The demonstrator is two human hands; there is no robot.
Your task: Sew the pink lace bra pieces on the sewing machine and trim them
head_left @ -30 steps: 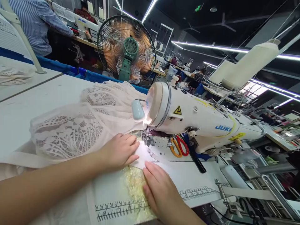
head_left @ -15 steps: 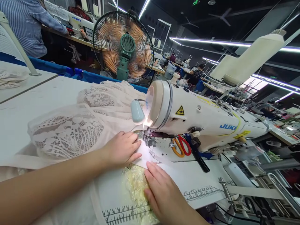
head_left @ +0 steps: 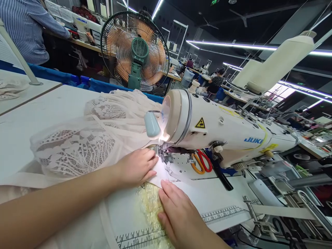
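White cloth (head_left: 157, 174) lies flat on the desk (head_left: 59, 107), directly before the presser foot (head_left: 160, 151) of the sewing machine (head_left: 207, 119), and its upper part is brightly lit. Lace fabric (head_left: 77, 152) is spread to the left of it, in loose folds; whether both belong to one single garment, I cannot tell, because the left hand (head_left: 138, 167) lies between them.

The two hands are apart from each other. The left hand rests with extended fingers on the white cloth, just beside the presser foot, and its thumb stands away from the fingers. The right hand (head_left: 180, 211) lies rather flat, with its fingertips at the near edge of the white cloth and its side against the yellowish patch (head_left: 149, 204). Neither of them is closed around anything; they seem to guide the cloth by pressing only.

About the progress, I judge that the stitching is in course and not finished, since the white cloth reaches up to the presser foot and both hands attend to it. A completed seam is not visible to me, so how much is done cannot be said exactly. Some cloth lies in front of the presser foot, thus a part is probably left. More lace (head_left: 111, 110) lies heaped behind, but whether it is sewn is not clear.
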